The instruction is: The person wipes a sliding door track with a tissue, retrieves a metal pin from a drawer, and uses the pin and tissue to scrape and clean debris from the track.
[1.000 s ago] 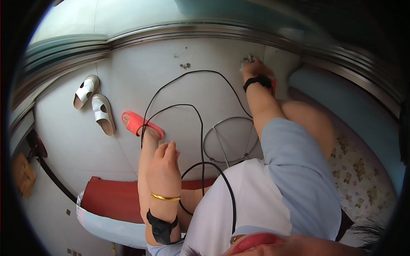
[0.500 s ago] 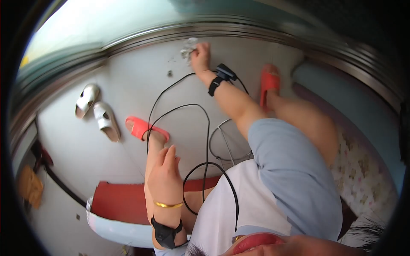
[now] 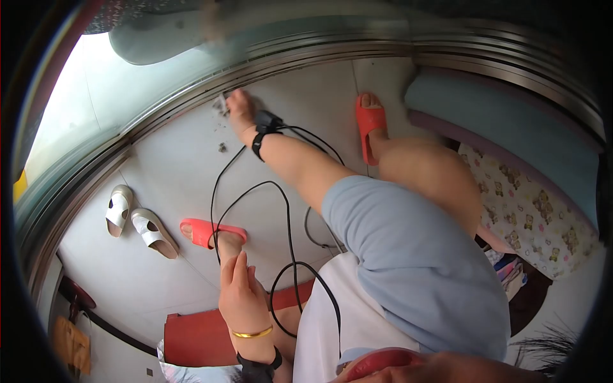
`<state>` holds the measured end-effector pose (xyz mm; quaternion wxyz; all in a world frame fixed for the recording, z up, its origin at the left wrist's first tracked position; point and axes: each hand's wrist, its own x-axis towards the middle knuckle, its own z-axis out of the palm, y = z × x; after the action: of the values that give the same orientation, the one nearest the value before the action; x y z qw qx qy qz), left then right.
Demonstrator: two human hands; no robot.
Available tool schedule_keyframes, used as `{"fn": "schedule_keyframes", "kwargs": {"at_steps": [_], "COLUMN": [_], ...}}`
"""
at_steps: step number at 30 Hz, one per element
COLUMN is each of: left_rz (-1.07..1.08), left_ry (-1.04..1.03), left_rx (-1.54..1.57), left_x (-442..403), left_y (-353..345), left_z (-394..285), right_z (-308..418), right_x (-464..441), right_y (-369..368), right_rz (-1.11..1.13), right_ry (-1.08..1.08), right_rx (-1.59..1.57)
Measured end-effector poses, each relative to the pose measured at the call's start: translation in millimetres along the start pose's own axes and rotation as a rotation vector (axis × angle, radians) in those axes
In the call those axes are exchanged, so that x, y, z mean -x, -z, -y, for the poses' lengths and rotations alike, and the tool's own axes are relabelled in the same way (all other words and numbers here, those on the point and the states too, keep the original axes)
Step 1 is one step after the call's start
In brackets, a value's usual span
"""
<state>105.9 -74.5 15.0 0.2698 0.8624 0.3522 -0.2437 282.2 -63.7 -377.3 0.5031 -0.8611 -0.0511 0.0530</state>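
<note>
My right hand (image 3: pixel 241 113) is stretched far out to the floor beside the metal door track, its fingers closed on a crumpled grey-white wad (image 3: pixel 221 104), perhaps tissue or cloth. Small dark debris (image 3: pixel 222 147) lies on the pale floor just below that hand. Nearer my body, my left hand (image 3: pixel 244 299), with a gold bracelet (image 3: pixel 252 333) at the wrist, is raised above my leg. Its fingers are bent and pressed together; whatever they hold, if anything, is hidden.
White sandals (image 3: pixel 154 234) stand at the left. Red slippers (image 3: pixel 371 127) are on my feet. Black cables (image 3: pixel 288 220) loop in front of me, near a metal ring (image 3: pixel 314 235). A red seat (image 3: pixel 211 341) is below, and bear-patterned fabric (image 3: pixel 530 210) hangs at right.
My right hand has swept left across the floor with the wad, from beside the right slipper to near the door track. The view has shifted; my left hand keeps much the same pose.
</note>
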Motion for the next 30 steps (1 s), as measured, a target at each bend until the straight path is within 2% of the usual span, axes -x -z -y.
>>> {"fn": "schedule_keyframes", "kwargs": {"at_steps": [1, 3, 5, 6, 7, 8, 9, 10, 11, 12, 13, 14, 15, 16, 18, 20, 21, 22, 23, 24, 25, 26, 27, 29, 30], "left_rz": [-0.003, -0.007, -0.002, -0.007, -0.003, 0.003, 0.002, 0.005, 0.007, 0.004, 0.012, 0.023, 0.023, 0.004, 0.014, -0.012, -0.012, -0.009, -0.01, -0.012, -0.008, -0.005, -0.003, -0.002, 0.001], "left_ry": [-0.01, -0.024, -0.073, -0.068, -0.08, -0.093, -0.084, -0.104, -0.122, -0.106, -0.114, -0.123, -0.11, -0.116, -0.119, -0.113, -0.112, -0.104, -0.095, -0.092, -0.091, -0.092, -0.093, -0.103, -0.107], "left_rx": [-0.006, -0.018, -0.036, -0.038, -0.029, -0.02, -0.017, -0.018, -0.019, -0.019, -0.034, -0.049, -0.051, -0.035, -0.021, -0.013, -0.01, -0.008, -0.006, -0.005, -0.002, 0.001, 0.0, -0.004, -0.003], "left_x": [-2, -6, -8, -9, -9, -9, -10, -10, -10, -10, -10, -11, -12, -15, -16, -19, -21, -21, -21, -20, -19, -19, -17, -16, -14], "left_y": [-1, -3, -6, -9, -11, -14, -15, -17, -19, -21, -23, -24, -25, -24, -22, -22, -22, -22, -22, -22, -22, -23, -22, -20, -18], "left_z": [-2, -4, -5, -6, -6, -7, -9, -11, -14, -13, -13, -13, -17, -21, -23, -25, -24, -23, -21, -20, -19, -19, -19, -17, -16], "right_z": [-2, 14, 6, -5, -50, -47, -65, -61, -94, -124, -132, -133, -135, -137, -144, -144, -137, -98, -68, -52, -41, -34, -30, -35, -43], "right_x": [10, 14, 4, -10, -24, -47, -70, -89, -113, -130, -137, -142, -143, -145, -130, -86, -66, -44, -27, -17, -1, 13, 23, 20, 15], "right_y": [-15, 3, 16, 34, 27, 87, 129, 177, 214, 245, 278, 307, 318, 308, 277, 237, 216, 192, 174, 160, 132, 110, 97, 94, 104], "right_rz": [0.081, 0.418, 0.307, 0.169, 0.077, -0.112, -0.13, -0.26, -0.37, -0.541, -0.524, -0.34, -0.157, -0.148, -0.652, -0.57, -0.448, -0.438, -0.298, -0.011, 0.022, 0.157, 0.298, 0.339, 0.333], "right_ry": [0.001, 0.321, 0.345, 0.367, -0.121, 0.375, 0.297, 0.117, 0.118, 0.005, 0.007, -0.166, -0.338, -0.341, -0.451, -0.17, -0.42, -0.256, -0.396, -0.452, -0.345, -0.214, -0.143, 0.44, 0.186], "right_rx": [0.007, 0.108, 0.062, -0.01, -0.469, 0.094, 0.165, 0.222, 0.331, 0.233, 0.221, 0.207, 0.196, 0.195, -0.172, 0.05, -0.286, -0.175, -0.337, -0.257, -0.075, 0.031, -0.038, 0.089, 0.079]}}
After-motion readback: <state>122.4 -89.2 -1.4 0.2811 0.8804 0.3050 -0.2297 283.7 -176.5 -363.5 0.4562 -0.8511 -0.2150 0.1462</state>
